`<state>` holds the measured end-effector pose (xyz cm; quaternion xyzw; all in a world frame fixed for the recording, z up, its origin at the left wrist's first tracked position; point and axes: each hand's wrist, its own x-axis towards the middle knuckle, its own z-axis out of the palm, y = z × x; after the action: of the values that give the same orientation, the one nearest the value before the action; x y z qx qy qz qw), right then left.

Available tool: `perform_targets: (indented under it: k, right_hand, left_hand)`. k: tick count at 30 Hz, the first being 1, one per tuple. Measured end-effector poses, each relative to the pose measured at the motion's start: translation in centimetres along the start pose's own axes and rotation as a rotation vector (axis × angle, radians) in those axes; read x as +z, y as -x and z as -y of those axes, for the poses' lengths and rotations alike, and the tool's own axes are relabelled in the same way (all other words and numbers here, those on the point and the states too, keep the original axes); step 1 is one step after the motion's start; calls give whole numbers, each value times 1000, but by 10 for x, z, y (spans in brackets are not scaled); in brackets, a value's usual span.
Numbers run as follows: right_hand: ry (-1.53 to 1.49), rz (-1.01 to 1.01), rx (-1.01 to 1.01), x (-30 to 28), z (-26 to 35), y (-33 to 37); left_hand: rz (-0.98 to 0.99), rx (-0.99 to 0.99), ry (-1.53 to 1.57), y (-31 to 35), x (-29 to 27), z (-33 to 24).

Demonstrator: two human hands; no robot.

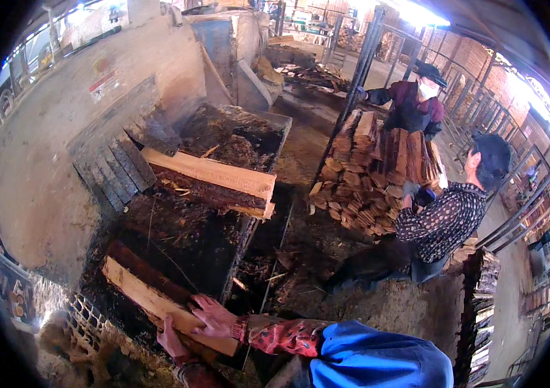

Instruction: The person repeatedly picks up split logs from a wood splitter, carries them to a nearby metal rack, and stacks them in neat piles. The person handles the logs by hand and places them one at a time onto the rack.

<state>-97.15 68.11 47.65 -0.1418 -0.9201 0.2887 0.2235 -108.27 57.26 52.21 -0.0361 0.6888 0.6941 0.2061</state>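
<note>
A rough wooden slab (152,294), pale on its sawn face and dark with bark along one side, lies slantwise on the dark machine bed (178,242). My left hand (171,339) grips its near edge toward the lower end. Across the slab's top rests my right hand (215,317), fingers spread and flat on the wood. Farther up, a second piece of sawn timber (223,178) juts out from under the hanging metal flaps (116,165) of the machine. Its bark side faces me, and its far end is hidden behind the flaps.
The machine's large beige housing (48,155) rises at the left. To the right, a person in a patterned shirt (446,223) bends by a tall wood stack (365,174); a masked person (417,103) stands behind it. Metal posts (365,58) flank the stack. Wood scraps litter the bed.
</note>
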Motion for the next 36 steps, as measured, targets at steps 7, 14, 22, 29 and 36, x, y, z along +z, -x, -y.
perform_targets:
  k: [7,14,22,29,36]
  right_hand:
    - [-43,44,-5,-14,12,-7]
    - [-31,100,17,-22,15,-7]
    - [-51,87,-11,-29,19,-8]
    - [-68,121,-9,-35,22,-10]
    - [-171,-33,-12,-89,12,-30]
  left_hand:
    - [75,-14,93,-22,-16,22]
    - [50,49,111,-20,-17,26]
    - [13,68,130,-14,-15,21]
    - [12,59,183,-18,-18,26]
    - [1,55,156,-9,-16,19]
